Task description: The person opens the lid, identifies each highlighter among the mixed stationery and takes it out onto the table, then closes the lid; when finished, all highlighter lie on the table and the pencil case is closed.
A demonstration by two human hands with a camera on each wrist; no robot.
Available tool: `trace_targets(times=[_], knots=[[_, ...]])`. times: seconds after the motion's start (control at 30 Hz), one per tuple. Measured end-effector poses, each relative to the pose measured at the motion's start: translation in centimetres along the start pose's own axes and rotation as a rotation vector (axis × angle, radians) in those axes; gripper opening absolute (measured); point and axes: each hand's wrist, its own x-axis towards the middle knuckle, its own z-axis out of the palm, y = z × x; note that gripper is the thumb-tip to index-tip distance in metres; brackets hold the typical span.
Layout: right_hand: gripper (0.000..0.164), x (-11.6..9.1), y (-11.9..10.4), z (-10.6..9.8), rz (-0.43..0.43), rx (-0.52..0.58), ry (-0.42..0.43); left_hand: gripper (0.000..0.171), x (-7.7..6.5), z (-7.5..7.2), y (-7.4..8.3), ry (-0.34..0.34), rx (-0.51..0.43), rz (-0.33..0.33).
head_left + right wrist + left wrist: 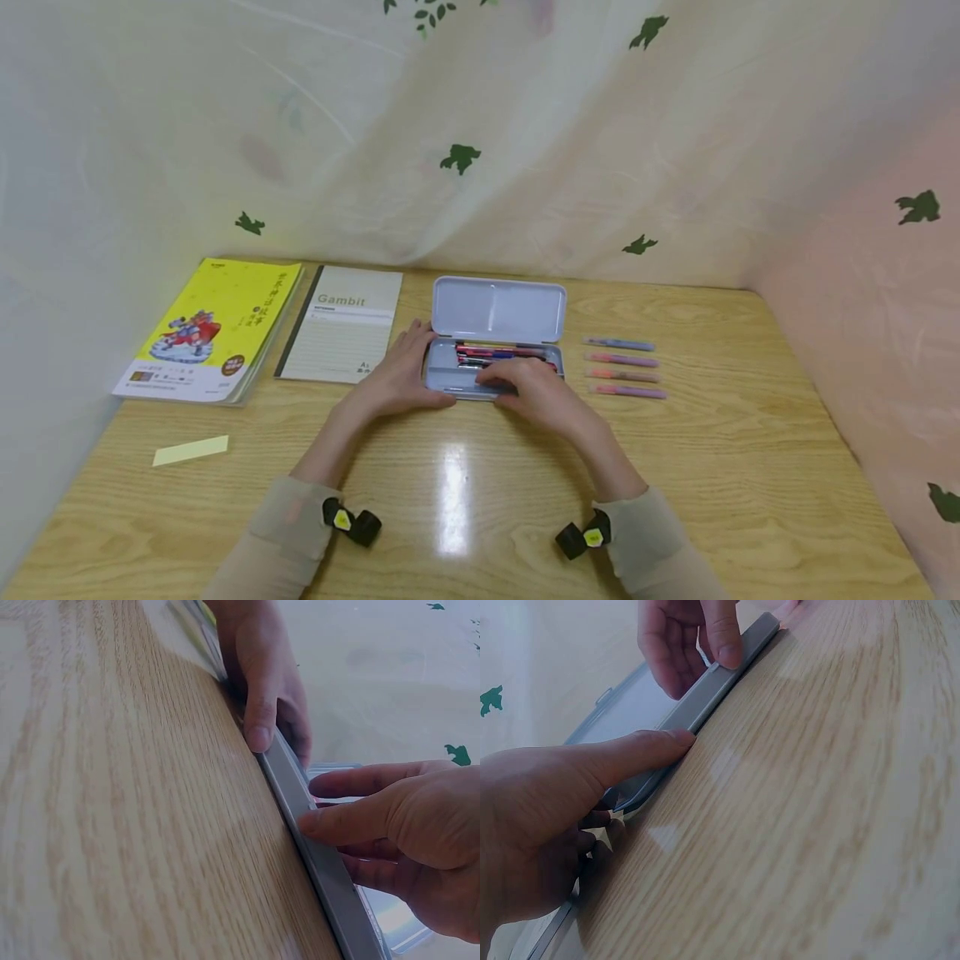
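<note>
A pale blue metal pencil case (461, 390) lies on the table with its lid raised toward the back. Several pens (498, 353) lie inside, mostly along its rear and right part. My left hand (397, 372) holds the case's left end, its thumb along the front edge (676, 737) and fingers round the side. Over the front right part of the case is my right hand (543, 396). Its thumb touches the front wall (315, 844), while the fingers reach over the rim into the case. No pen shows between those fingers; their tips are partly hidden.
Four-colour-like highlighters, several in a row (624, 376), lie right of the case. Left of it are a Gambit notebook (341, 333) and a thick yellow book (217, 312). A pale yellow paper strip (191, 450) lies nearer the front left. A hanging curtain (360, 167) borders the table.
</note>
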Motion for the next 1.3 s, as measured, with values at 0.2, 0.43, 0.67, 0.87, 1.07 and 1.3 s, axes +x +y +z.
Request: trace_targets(times=[0.2, 0.43, 0.67, 0.87, 1.07, 1.3], knots=[[0.029, 0.03, -0.28, -0.08, -0.004, -0.019, -0.007, 0.104, 0.06, -0.07, 0.05, -0.006, 0.001, -0.011], [0.028, -0.06, -0.45, -0.01, -0.031, -0.059, 0.001, 0.103, 0.01, -0.11, -0.02, -0.004, -0.004, -0.009], [0.029, -0.08, -0.32, 0.07, -0.022, -0.031, 0.004, 0.103, 0.12, 0.00, -0.07, -0.005, -0.004, -0.009], [0.029, -0.05, -0.23, 0.01, -0.011, -0.011, -0.005, 0.103, 0.16, 0.03, -0.11, -0.003, -0.002, -0.008], [0.030, -0.09, -0.05, 0.03, -0.018, 0.008, -0.001, 0.104, 0.11, -0.05, -0.06, -0.007, 0.001, -0.014], [0.029, -0.11, 0.26, 0.09, -0.040, 0.021, 0.022, 0.105, 0.05, -0.03, -0.05, -0.012, -0.004, -0.020]])
